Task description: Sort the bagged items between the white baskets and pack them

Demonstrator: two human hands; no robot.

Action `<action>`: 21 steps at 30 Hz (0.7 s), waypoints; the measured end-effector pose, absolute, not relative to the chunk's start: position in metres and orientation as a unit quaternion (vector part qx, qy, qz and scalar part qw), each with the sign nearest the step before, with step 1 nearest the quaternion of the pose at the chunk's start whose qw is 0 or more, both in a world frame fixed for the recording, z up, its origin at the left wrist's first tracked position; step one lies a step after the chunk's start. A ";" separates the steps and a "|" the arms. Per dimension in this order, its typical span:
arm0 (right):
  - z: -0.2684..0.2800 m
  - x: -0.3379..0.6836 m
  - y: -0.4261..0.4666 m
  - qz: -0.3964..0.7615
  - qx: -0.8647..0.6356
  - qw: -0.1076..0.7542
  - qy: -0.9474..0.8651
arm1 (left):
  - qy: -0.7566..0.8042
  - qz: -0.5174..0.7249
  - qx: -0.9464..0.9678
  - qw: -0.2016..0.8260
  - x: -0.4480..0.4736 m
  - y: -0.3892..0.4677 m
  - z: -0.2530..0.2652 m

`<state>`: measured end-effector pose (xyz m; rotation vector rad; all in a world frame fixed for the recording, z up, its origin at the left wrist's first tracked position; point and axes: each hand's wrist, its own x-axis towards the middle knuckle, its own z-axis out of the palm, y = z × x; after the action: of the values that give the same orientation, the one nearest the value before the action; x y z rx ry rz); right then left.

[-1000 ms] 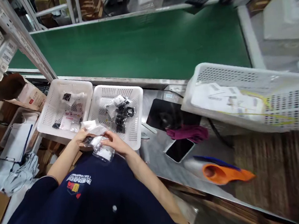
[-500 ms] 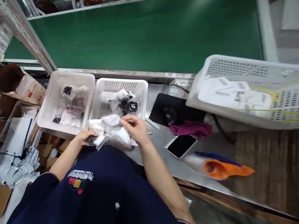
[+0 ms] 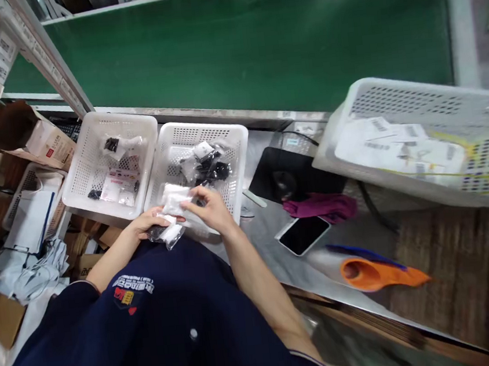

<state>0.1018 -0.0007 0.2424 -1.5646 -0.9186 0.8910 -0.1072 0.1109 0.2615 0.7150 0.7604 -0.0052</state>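
Observation:
My left hand (image 3: 146, 222) is closed on a clear plastic packet (image 3: 172, 233) with white and dark contents, near my waist. Between both hands is a small white packet (image 3: 175, 198), pinched at its right side by my right hand (image 3: 210, 208). What exactly is inside these packets is too blurred to tell. Just beyond the hands stands a white perforated basket (image 3: 241, 148) holding black items in clear bags (image 3: 210, 166). Beside it, a second white basket (image 3: 70, 187) holds bagged items and a pink-and-white packet (image 3: 119, 183).
A green conveyor belt (image 3: 234, 50) runs behind the baskets. On the metal bench lie a phone (image 3: 305, 235), a purple cloth (image 3: 323, 207), a mouse (image 3: 285, 184) and an orange item (image 3: 376, 274). A large basket of labelled white packets (image 3: 397, 143) stands at right.
The packets have been drawn together: the white one, earlier spread loosely between my hands, is now compact and held up by my right hand. The camera view has shifted slightly.

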 end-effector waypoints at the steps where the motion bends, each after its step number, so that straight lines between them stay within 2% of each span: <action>1: 0.241 0.112 0.000 0.335 -0.680 0.544 -0.359 | 0.361 -0.003 0.340 0.868 -0.108 0.112 0.263; 3: 0.237 0.130 0.000 0.249 -0.730 0.552 -0.316 | 0.370 0.020 0.344 0.863 -0.109 0.114 0.265; 5: 0.232 0.135 -0.002 0.220 -0.751 0.550 -0.292 | 0.387 0.071 0.358 0.847 -0.108 0.115 0.264; 7: 0.225 0.121 -0.005 0.302 -0.728 0.554 -0.270 | 0.398 0.128 0.384 0.823 -0.103 0.114 0.261; 10: 0.216 0.078 -0.008 0.501 -0.631 0.545 -0.231 | 0.390 0.200 0.452 0.777 -0.091 0.106 0.256; 12: 0.212 0.054 -0.009 0.568 -0.575 0.545 -0.221 | 0.378 0.232 0.493 0.749 -0.085 0.102 0.255; 18: 0.220 0.081 -0.012 0.507 -0.574 0.601 -0.228 | 0.438 0.233 0.533 0.686 -0.092 0.134 0.266; 21: 0.230 0.105 -0.009 0.533 -0.556 0.598 -0.221 | 0.440 0.212 0.524 0.698 -0.099 0.157 0.273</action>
<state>0.1051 -0.0089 0.2304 -1.2907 -0.5125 1.2367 -0.0990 0.1574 0.2730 1.1693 0.9799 0.4729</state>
